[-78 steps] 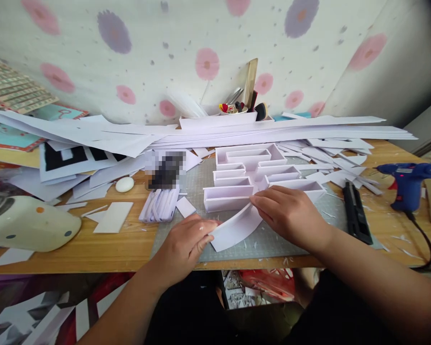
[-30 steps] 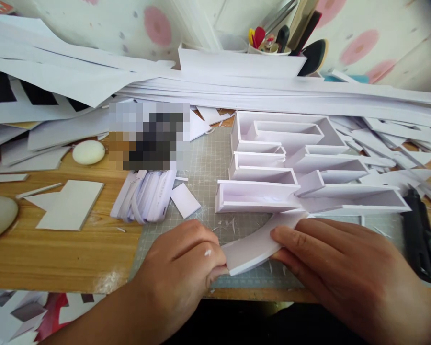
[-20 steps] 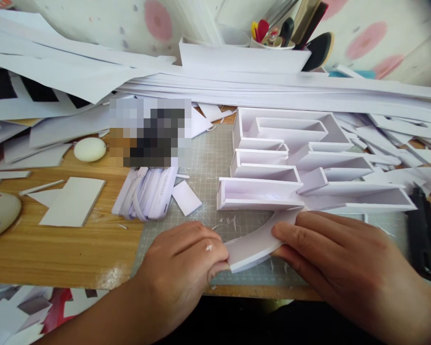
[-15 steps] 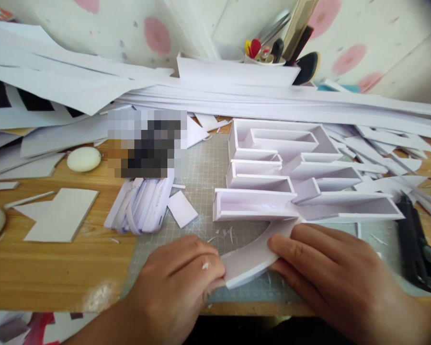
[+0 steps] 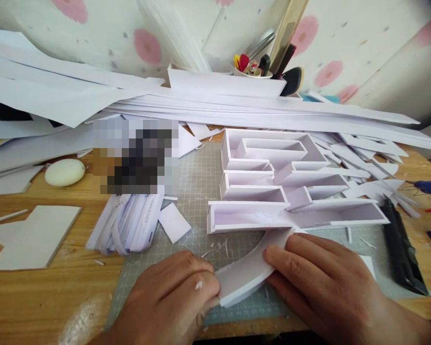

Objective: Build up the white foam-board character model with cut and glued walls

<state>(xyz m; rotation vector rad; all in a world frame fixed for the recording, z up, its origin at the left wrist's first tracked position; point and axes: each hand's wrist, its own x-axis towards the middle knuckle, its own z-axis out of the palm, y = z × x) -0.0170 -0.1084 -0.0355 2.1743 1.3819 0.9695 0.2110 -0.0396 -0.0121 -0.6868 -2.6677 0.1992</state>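
A curved white foam-board strip [image 5: 249,268] is held between both hands near the front of the grey-green cutting mat [image 5: 201,175]. Its left end is gripped by my left hand [image 5: 175,297], which has a small white scrap stuck on a finger. My right hand [image 5: 316,275] pinches the strip's right part between thumb and fingers. Just behind the strip stands a white foam-board structure [image 5: 249,203] of narrow, open-topped walled sections. The strip's far right end is close to its front wall; whether they touch, I cannot tell.
At the left lie a power bank with cables [image 5: 132,223], a white oval object [image 5: 64,172] and board offcuts [image 5: 39,235]. A black tool [image 5: 404,249] lies at the right. Long white sheets [image 5: 219,108] are stacked behind, beside a cup of tools [image 5: 253,73].
The camera view has shifted, so most things appear slightly lower and further left. Both hands still hold the curved strip, and a blue and red object has come into view at the right.
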